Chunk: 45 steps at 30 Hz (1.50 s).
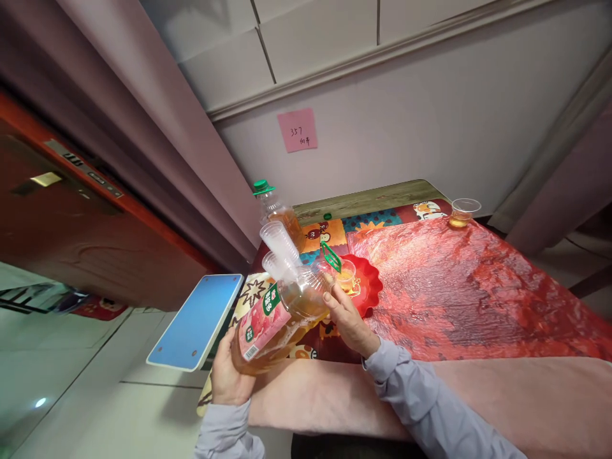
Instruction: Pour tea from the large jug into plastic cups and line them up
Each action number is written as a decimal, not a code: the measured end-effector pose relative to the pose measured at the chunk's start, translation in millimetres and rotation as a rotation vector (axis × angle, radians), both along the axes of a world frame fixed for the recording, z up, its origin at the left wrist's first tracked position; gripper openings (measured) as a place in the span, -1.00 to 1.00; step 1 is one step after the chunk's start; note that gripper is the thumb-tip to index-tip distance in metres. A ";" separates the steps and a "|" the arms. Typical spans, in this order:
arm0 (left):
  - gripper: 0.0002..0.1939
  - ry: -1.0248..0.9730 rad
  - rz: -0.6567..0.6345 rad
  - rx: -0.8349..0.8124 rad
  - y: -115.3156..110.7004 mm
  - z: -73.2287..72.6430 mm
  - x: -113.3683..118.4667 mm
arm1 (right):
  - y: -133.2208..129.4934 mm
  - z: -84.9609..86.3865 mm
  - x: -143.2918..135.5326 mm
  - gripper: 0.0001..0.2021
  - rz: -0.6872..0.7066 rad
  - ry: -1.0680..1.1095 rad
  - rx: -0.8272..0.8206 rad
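A large clear juice bottle (299, 312) with a pink label is held tilted over the table, its neck toward the red scalloped tray (373, 290). Under its base my left hand (228, 375) is closed. My right hand (348, 315) grips it near the neck, where a green handle (331, 257) sticks up. On the tray, just past the bottle's mouth, stands a clear plastic cup (347, 273) with some yellowish liquid. Behind the bottle lean two stacks of clear cups (280, 242). The mouth itself is partly hidden, so I cannot tell whether liquid flows.
A second juice bottle (291, 223) with a green cap stands at the back left. Beside it lies a small green cap (327, 216). At the far right corner is a cup (459, 220) with a little amber liquid. A blue stool (196, 319) stands left of the table.
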<state>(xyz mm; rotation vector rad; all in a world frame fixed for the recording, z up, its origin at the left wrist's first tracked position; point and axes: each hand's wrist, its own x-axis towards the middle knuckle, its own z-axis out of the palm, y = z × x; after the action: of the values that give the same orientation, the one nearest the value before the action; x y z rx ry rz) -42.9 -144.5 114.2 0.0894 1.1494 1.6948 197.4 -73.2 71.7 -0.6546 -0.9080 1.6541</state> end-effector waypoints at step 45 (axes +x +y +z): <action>-0.15 0.914 0.347 0.230 -44.3 -58.1 3.1 | 80.5 4.6 104.5 -0.20 -0.266 -1.533 0.625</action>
<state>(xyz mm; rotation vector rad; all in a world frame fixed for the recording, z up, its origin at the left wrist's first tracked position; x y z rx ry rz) -39.8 -188.8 56.1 0.9321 1.6797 2.1648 301.8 7.3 76.3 -1.4963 -2.1234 0.2941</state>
